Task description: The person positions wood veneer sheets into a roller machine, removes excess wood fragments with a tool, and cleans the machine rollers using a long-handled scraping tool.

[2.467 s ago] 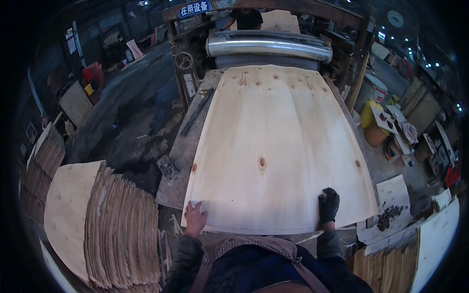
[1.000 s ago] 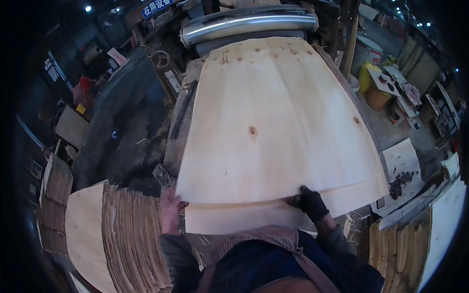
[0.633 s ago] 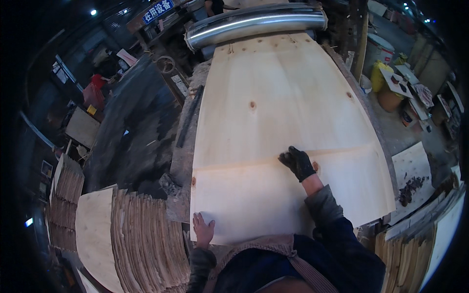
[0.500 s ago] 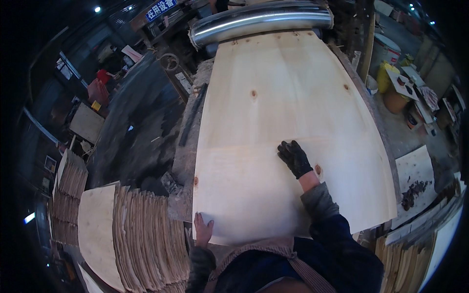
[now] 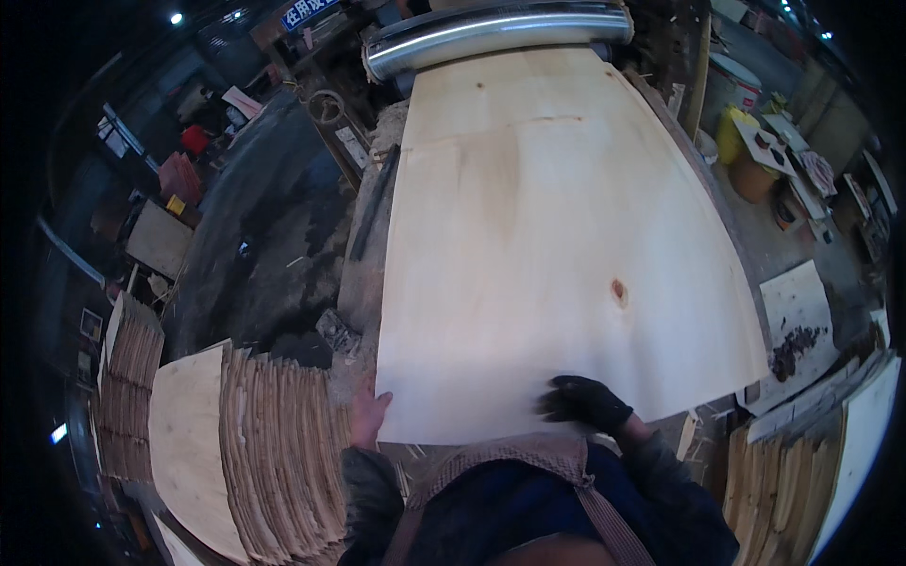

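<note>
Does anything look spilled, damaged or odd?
Yes: dark brown crumbs lie on the flat pale sheet at right, soiling it. Dark, possibly wet patches stain the grey floor at left. A thin brownish line crosses part of the large pale wood sheet near the shiny metal roller; I cannot tell crack from edge.

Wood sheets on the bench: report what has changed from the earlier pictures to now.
The front wood sheet has moved away from the person into the metal roller; its far row of knots is out of sight. The gloved right hand has drawn back from mid-bench to the near edge. The bare left hand remains by the near left corner; the sheet stack at left stays put.
</note>
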Action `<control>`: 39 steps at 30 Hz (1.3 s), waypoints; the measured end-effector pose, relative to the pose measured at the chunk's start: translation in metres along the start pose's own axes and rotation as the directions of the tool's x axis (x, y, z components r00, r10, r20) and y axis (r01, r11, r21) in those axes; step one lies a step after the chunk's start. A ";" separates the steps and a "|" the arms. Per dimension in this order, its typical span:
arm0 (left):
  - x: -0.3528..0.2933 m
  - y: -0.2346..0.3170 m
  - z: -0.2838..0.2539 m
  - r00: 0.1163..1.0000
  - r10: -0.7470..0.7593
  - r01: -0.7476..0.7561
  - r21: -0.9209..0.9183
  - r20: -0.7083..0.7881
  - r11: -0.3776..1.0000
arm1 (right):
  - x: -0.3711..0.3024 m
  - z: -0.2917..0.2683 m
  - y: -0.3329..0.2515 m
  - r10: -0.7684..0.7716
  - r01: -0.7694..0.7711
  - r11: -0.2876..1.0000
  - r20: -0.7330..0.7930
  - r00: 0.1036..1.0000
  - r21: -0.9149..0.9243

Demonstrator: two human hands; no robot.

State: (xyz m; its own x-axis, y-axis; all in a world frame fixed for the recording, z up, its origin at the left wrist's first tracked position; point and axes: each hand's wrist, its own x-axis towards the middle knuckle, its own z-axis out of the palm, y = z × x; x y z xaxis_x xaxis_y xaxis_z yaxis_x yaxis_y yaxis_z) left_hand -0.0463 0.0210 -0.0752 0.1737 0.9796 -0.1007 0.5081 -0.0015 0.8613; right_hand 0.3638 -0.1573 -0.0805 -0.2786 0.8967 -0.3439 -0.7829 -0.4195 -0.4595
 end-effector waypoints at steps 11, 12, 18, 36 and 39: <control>-0.016 0.129 -0.036 0.995 0.010 0.061 -0.661 0.103 0.748 | -0.082 0.008 0.062 -0.015 -0.082 0.983 -0.510 0.860 -0.167; -0.016 0.130 -0.039 0.996 0.020 0.048 -0.676 0.092 0.736 | -0.084 0.012 0.061 -0.010 -0.106 0.979 -0.557 0.830 -0.176; -0.006 0.120 -0.049 0.999 -0.032 0.050 -0.616 0.042 0.786 | -0.083 0.024 0.041 -0.282 -0.009 0.894 -0.576 0.767 -0.449; -0.023 -0.018 0.049 0.969 -0.233 0.240 0.557 -0.085 0.795 | 0.169 -0.021 -0.118 -0.585 0.624 0.774 -0.260 0.768 0.104; -0.018 -0.028 0.047 0.975 -0.199 0.222 0.507 -0.100 0.833 | 0.160 -0.020 -0.102 -0.439 0.482 0.871 -0.286 0.852 0.099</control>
State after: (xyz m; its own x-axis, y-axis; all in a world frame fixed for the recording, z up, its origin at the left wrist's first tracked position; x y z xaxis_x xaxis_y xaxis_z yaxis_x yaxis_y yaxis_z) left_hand -0.0245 -0.0061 -0.1212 -0.0163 0.9754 -0.2198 0.8893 0.1146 0.4427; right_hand 0.4107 0.0261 -0.1052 0.2652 0.9075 -0.3257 -0.8712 0.0808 -0.4843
